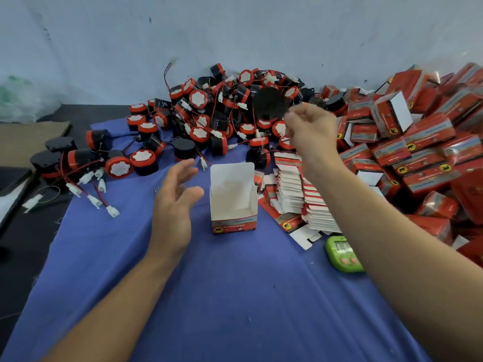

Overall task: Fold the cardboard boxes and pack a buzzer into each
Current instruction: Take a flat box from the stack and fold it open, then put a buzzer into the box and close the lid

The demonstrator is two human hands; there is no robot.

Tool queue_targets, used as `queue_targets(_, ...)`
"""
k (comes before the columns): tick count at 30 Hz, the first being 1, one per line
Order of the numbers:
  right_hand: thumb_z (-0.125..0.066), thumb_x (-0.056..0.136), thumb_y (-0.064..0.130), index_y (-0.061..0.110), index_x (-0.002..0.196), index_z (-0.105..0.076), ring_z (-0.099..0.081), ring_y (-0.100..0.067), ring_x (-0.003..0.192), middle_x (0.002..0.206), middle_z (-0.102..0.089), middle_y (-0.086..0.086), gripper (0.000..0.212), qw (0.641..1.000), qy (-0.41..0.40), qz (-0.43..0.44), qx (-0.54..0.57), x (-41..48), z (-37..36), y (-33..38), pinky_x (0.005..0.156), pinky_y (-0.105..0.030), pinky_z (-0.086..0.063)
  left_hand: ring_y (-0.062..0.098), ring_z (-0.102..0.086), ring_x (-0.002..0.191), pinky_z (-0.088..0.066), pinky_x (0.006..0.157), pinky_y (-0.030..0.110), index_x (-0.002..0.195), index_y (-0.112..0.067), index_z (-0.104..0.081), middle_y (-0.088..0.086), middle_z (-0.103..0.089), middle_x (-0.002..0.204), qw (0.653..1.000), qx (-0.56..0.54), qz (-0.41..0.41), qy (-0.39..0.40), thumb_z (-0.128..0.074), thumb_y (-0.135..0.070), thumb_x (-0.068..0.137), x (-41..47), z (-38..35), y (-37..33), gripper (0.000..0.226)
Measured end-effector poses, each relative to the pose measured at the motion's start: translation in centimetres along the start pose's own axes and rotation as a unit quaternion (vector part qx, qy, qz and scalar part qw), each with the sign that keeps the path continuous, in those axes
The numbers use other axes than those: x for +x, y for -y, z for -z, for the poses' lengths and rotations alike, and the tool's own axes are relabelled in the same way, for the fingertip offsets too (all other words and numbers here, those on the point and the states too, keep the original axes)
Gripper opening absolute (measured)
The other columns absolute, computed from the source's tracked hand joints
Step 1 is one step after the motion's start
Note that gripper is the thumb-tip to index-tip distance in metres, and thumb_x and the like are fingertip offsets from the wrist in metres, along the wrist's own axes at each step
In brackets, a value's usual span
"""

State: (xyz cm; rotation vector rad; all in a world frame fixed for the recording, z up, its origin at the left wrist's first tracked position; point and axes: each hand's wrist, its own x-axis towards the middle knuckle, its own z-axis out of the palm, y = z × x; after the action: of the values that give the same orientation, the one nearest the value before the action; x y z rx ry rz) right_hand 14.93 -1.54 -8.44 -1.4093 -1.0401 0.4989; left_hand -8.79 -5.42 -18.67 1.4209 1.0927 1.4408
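right hand (311, 129) grip pinching black buzzer (270, 103), raised beyond upright open box (232, 202), left hand (175, 202) spread just beside box

Both bare forearms reach in from the bottom edge. Left hand (173, 202) sits lower, fingers spread and relaxed, palm turned to the right. Right hand (311, 129) is up higher and further out, fingers curled, pinching a blurry black buzzer (270, 103).
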Motion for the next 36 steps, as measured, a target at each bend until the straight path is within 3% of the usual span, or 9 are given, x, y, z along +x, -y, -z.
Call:
queue_targets(5,-0.055,0.101,0.006,0.014,0.08,-0.063,-0.03,-0.013,0.047,0.055,-0.046,0.0,0.024,0.976,0.172,-0.011,0.129,-2.5,2.0,3.9,0.044,-0.024,-0.028,-0.005,-0.049,0.131,-0.037,0.101,0.005,0.133,-0.044,-0.056,-0.03,-0.056,0.136,0.992,0.1,-0.075,-0.022,-0.062,-0.033,0.087,-0.7,-0.4,-1.7,0.048)
queue_targets(8,-0.05,0.105,0.007,0.014,0.083,-0.06,-0.029,-0.013,0.045,0.052,-0.045,0.0,0.025,0.972,0.187,-0.032,0.14,-4.5,2.6,5.1,0.045,-0.027,-0.026,-0.008,-0.045,0.133,-0.032,0.109,0.009,0.127,-0.041,-0.062,-0.026,-0.055,0.136,0.966,0.19,-0.174,0.026,-0.068,-0.034,0.089,-1.4,-1.4,-3.7,0.039)
queue_targets(11,-0.047,0.105,0.007,0.012,0.085,-0.055,-0.025,-0.012,0.042,0.051,-0.044,-0.001,0.022,0.928,0.217,-0.124,0.277,-5.9,2.6,5.7,0.043,-0.026,-0.023,-0.012,-0.046,0.122,-0.025,0.106,0.003,0.131,-0.038,-0.066,-0.028,-0.056,0.127,0.93,0.262,-0.241,0.095,-0.066,-0.041,0.09,-3.1,-4.0,-5.5,0.041)
queue_targets(14,-0.05,0.103,0.011,0.01,0.085,-0.053,-0.022,-0.011,0.039,0.049,-0.04,0.0,0.019,0.863,0.241,-0.213,0.391,-7.6,2.0,4.9,0.04,-0.023,-0.024,0.001,-0.054,0.082,-0.04,0.075,0.008,0.102,-0.059,-0.051,-0.031,-0.057,0.082,0.922,0.287,-0.166,0.2,-0.059,-0.037,0.095,-4.4,-6.4,-6.2,0.025)
queue_targets(17,-0.047,0.107,0.016,0.009,0.085,-0.054,-0.019,-0.009,0.037,0.048,-0.034,0.003,0.024,0.838,0.228,-0.26,0.422,-8.7,1.7,3.5,0.039,-0.021,-0.023,0.01,-0.054,0.06,-0.039,0.055,0.026,0.081,-0.031,-0.052,-0.005,-0.066,0.073,0.938,0.234,-0.095,0.238,-0.056,-0.032,0.105,-4.2,-6.9,-5.1,0.025)
queue_targets(21,-0.041,0.109,0.016,0.01,0.083,-0.051,-0.008,-0.008,0.042,0.047,-0.028,0.005,0.029,0.824,0.179,-0.296,0.449,-7.9,3.2,2.0,0.038,-0.019,-0.019,0.016,-0.04,0.058,-0.035,0.055,0.031,0.078,-0.02,-0.055,-0.004,-0.055,0.063,0.944,0.19,-0.075,0.258,-0.065,-0.034,0.097,-4.5,-7.0,-4.3,0.026)
queue_targets(25,-0.041,0.109,0.014,0.01,0.082,-0.05,-0.015,-0.007,0.035,0.045,-0.028,0.005,0.029,0.817,0.142,-0.322,0.457,-7.0,4.4,0.5,0.036,-0.019,-0.019,0.022,-0.05,0.062,-0.043,0.06,0.04,0.086,-0.027,-0.056,-0.003,-0.058,0.069,0.946,0.167,-0.093,0.262,-0.057,-0.041,0.094,-5.0,-7.5,-4.1,0.016)
queue_targets(30,-0.04,0.109,0.014,0.009,0.081,-0.049,-0.016,-0.007,0.034,0.045,-0.028,0.005,0.03,0.809,0.129,-0.337,0.464,-6.4,4.7,-0.8,0.035,-0.019,-0.019,0.009,-0.047,0.056,-0.04,0.055,0.023,0.111,-0.04,-0.047,-0.02,-0.06,0.063,0.952,0.159,-0.066,0.252,-0.065,-0.029,0.092,-4.6,-7.5,-3.9,0.028)
queue_targets(36,-0.038,0.111,0.019,0.01,0.084,-0.05,-0.007,-0.008,0.046,0.047,-0.028,0.006,0.031,0.802,0.155,-0.337,0.468,-6.4,4.6,-2.3,0.039,-0.019,-0.017,0.006,-0.067,0.074,-0.05,0.066,0.015,0.103,-0.034,-0.07,-0.023,-0.071,0.078,0.949,0.171,-0.034,0.263,-0.069,-0.026,0.097,-4.6,-7.0,-3.8,0.01)
